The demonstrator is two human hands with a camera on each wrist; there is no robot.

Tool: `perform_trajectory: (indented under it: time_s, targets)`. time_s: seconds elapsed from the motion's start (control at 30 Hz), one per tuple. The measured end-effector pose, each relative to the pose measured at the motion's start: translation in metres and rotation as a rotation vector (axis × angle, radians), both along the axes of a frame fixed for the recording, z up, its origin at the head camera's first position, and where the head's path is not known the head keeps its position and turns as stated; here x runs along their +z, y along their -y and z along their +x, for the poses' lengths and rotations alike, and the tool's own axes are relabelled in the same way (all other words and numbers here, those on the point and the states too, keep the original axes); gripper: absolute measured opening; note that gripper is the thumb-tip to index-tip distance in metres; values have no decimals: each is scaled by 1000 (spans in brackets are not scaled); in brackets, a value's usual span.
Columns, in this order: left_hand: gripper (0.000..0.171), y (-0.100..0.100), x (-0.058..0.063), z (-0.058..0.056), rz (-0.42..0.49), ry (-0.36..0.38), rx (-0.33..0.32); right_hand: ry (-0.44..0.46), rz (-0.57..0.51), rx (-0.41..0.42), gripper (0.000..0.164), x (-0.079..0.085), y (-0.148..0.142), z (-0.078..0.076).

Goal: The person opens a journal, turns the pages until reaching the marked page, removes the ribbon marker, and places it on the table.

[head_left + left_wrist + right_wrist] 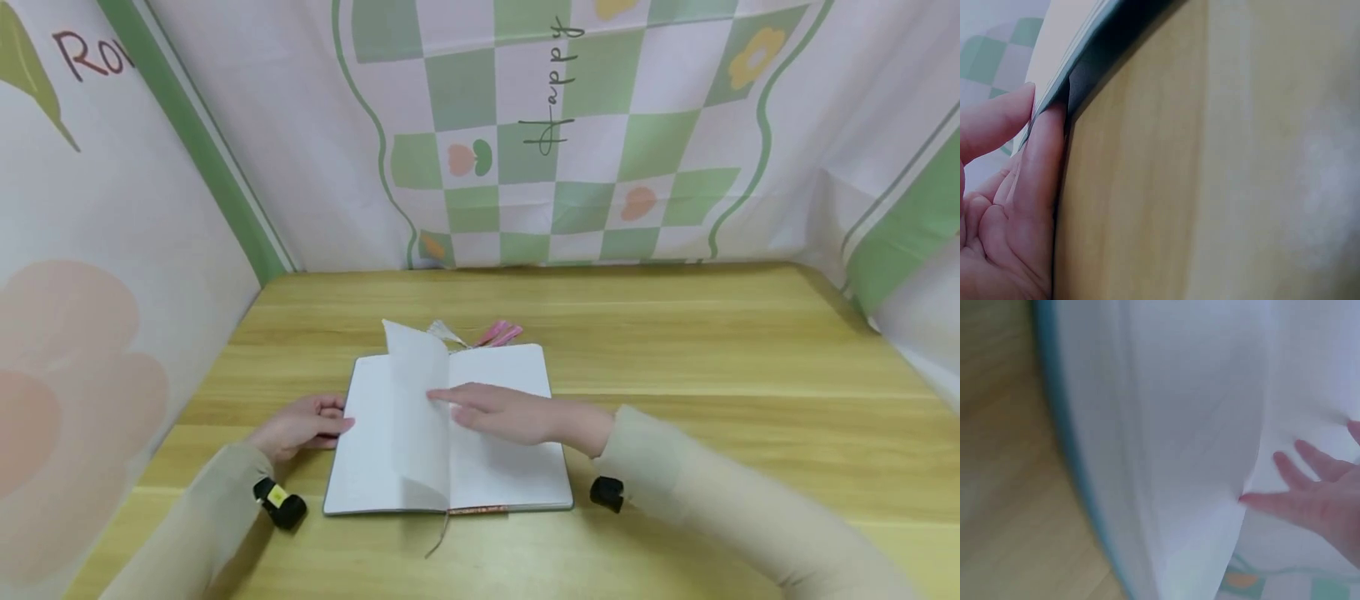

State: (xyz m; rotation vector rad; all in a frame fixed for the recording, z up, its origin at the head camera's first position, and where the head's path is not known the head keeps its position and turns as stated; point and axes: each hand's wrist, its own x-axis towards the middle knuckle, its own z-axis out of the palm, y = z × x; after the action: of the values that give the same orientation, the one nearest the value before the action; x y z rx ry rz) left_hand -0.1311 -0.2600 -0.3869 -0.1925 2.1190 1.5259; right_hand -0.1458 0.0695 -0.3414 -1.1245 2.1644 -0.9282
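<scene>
An open notebook [506, 475] with blank white pages lies on the wooden table. One page [420, 408] stands raised near the middle, curving over the left side. My left hand [303, 425] pinches the left edge of the notebook, thumb on top; the left wrist view has a finger [1041, 162] tucked beneath the dark cover [1100, 62]. Over the right half, my right hand [506, 412] reaches leftward with fingers extended, a fingertip touching the raised page. In the right wrist view the right hand [1319, 494] is spread, one fingertip against the page [1204, 456].
Beyond the notebook's top edge lie a white tassel [445, 332] and a pink tassel [501, 333]. A thin ribbon [438, 537] hangs from its bottom. The wooden table [712, 350] is bordered by a patterned cloth [300, 125] at the back and sides.
</scene>
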Motion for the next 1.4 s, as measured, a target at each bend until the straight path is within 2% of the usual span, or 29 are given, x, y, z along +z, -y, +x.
perform_trajectory:
  time_s: [0.1, 0.2, 0.33, 0.43, 0.57, 0.8, 0.9, 1.03, 1.2, 1.4]
  targets:
    - [37, 0, -1, 0, 3, -5, -8, -67, 151, 38, 50, -2, 11, 4]
    - [32, 2, -2, -1, 11, -20, -25, -87, 269, 37, 50, -1, 19, 9]
    - [29, 3, -3, -1, 51, -32, -65, -107, 342, 39, 50, -2, 26, 15]
    - [29, 5, -3, -1, 86, -32, -85, -155, 398, 58, 53, -5, 29, 18]
    - [27, 6, -5, -3, 89, -30, -80, -232, 467, 86, 55, -7, 32, 21]
    - [35, 6, -8, -5, 25, 7, -5, -275, 509, 103, 55, -5, 36, 21]
    - [31, 8, -8, -5, 36, 5, -27, -272, 514, 98, 56, -5, 38, 21]
    - [34, 10, -4, -3, 62, -3, -71, -285, 525, 98, 56, -5, 41, 21]
    - [30, 9, -3, -2, 68, -7, -76, -299, 535, 97, 58, -3, 42, 21]
    - [30, 6, -2, -1, 52, -10, -75, -313, 512, 95, 73, -4, 36, 19]
